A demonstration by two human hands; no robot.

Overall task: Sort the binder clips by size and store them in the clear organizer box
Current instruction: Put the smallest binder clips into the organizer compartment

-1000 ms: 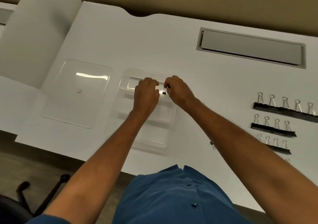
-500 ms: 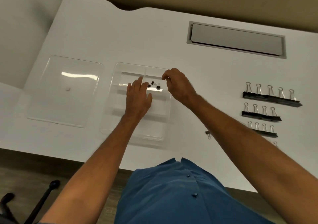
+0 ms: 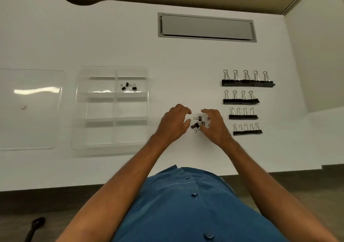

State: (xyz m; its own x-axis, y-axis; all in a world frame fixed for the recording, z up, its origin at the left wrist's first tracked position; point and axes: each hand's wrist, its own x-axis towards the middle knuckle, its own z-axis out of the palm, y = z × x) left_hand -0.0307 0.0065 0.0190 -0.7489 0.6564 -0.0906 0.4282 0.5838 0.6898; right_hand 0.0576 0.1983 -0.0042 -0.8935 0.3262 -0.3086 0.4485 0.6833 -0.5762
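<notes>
Closing in on a small heap of tiny binder clips [image 3: 197,124] just right of centre frame, I have both hands cupped around it on the white table [image 3: 186,59]. My left hand [image 3: 174,123] sits on the heap's left side and my right hand [image 3: 214,125] on its right, fingers curled inward. Neither grip has closed on anything that I can make out: the fingers are spread partway, with the clips lying loose between the two hands, though whether a fingertip touches one I cannot tell.

Left of the hands lies the clear organizer box [image 3: 111,70], lid off, divided into compartments. Only the upper right compartment holds anything: three tiny clips [image 3: 128,86]. The others look empty.

At the right of the frame four rows of larger clips stand in size order: the biggest row [image 3: 247,83] at the top, then a second row [image 3: 241,101], a third row [image 3: 243,116] and a lowest row [image 3: 247,132]. None of these is stored yet.

At the far left lies the clear lid [image 3: 29,109].

I judge the task barely begun: the smallest size is partly in, and four sizes wait.
</notes>
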